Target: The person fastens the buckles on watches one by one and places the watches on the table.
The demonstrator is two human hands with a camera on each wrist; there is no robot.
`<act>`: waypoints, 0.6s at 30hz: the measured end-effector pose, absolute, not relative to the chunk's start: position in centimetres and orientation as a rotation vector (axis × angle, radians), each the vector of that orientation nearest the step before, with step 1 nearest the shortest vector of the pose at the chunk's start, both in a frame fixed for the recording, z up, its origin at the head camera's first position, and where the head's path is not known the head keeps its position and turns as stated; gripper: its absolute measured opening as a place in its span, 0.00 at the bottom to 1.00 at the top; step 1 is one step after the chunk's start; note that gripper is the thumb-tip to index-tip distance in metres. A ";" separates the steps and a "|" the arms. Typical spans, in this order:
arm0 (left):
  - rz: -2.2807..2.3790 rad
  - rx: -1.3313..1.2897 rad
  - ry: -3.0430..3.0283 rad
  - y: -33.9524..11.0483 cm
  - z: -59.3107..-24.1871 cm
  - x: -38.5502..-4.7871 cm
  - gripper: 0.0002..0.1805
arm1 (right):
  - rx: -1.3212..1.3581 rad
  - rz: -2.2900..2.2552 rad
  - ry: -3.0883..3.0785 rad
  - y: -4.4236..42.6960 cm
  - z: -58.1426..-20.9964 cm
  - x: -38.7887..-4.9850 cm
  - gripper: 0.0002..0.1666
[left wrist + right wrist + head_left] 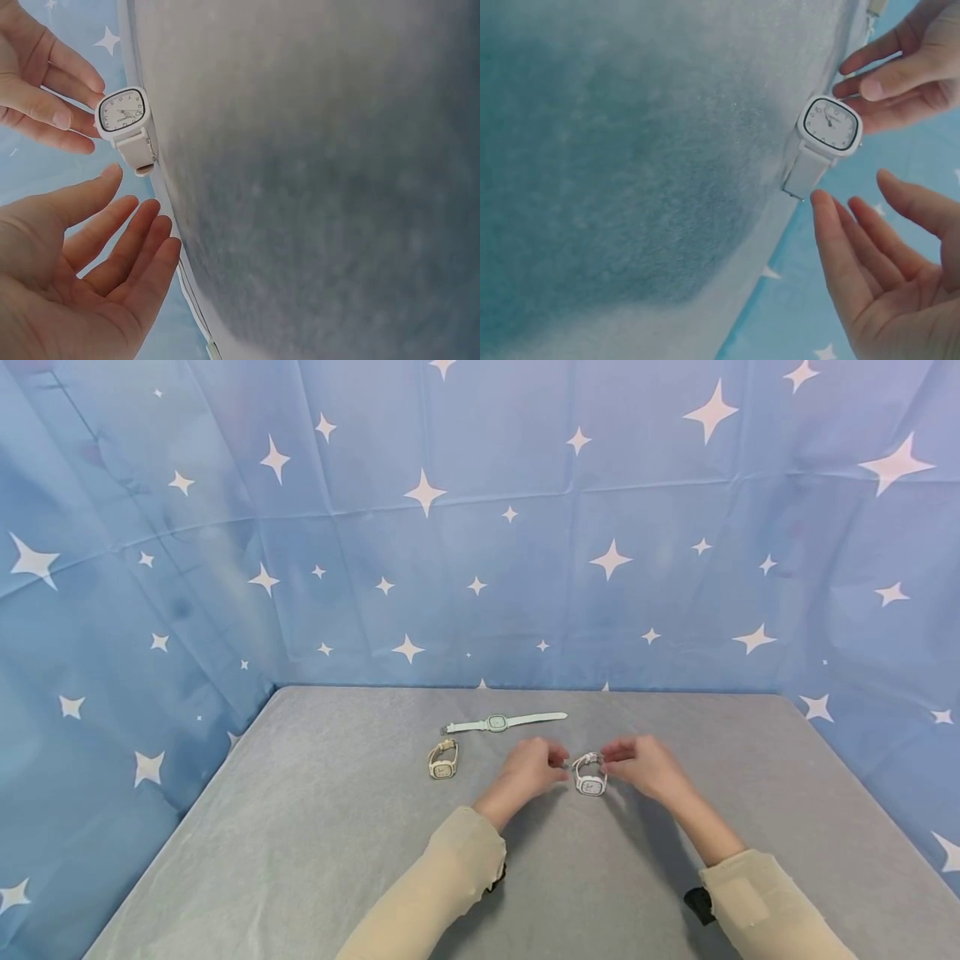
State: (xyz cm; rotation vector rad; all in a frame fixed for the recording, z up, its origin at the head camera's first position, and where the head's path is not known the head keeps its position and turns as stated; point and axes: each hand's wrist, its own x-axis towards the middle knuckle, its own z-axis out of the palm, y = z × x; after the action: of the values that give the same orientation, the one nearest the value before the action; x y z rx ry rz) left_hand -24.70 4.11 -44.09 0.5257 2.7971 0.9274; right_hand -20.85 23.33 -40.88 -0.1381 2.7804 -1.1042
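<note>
A white wristwatch (592, 786) with its strap closed into a loop stands on the grey cloth, its square dial facing me. On its left side is my left hand (528, 768), fingers loosely bent with a gap between them and the watch in the left wrist view. My right hand (647, 765) is at the other side, fingertips at or very near the strap; whether they touch cannot be told. Neither hand grips it. The white dial (831, 124) shows plainly in the right wrist view. Further left stands a looped cream watch (443, 770).
Behind the hands, a pale mint watch (497, 723) lies stretched out flat. Grey cloth (300, 843) covers the table. A blue curtain with white stars (510, 602) hangs along the back and sides.
</note>
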 end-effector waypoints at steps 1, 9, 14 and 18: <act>0.925 0.529 2.799 4.0 -44.0 -24.7 0.15 | -0.138 -1.106 2.781 23.3 -40.9 -20.9 0.19; 1.001 0.546 2.779 3.4 -43.9 -24.6 0.16 | -0.168 -1.109 2.807 22.8 -40.6 -20.8 0.18; 1.037 0.548 2.756 3.0 -44.0 -24.7 0.16 | -0.172 -1.085 2.813 22.6 -40.4 -20.8 0.18; 1.052 0.536 2.743 2.7 -44.1 -24.8 0.17 | -0.172 -1.071 2.815 22.5 -40.3 -20.9 0.18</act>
State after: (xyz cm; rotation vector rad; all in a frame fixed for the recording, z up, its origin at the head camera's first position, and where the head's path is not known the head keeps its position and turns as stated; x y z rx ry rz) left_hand -24.79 2.65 -44.07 0.5358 2.7434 1.0524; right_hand -20.91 22.45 -40.32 -0.1722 2.8154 -1.0713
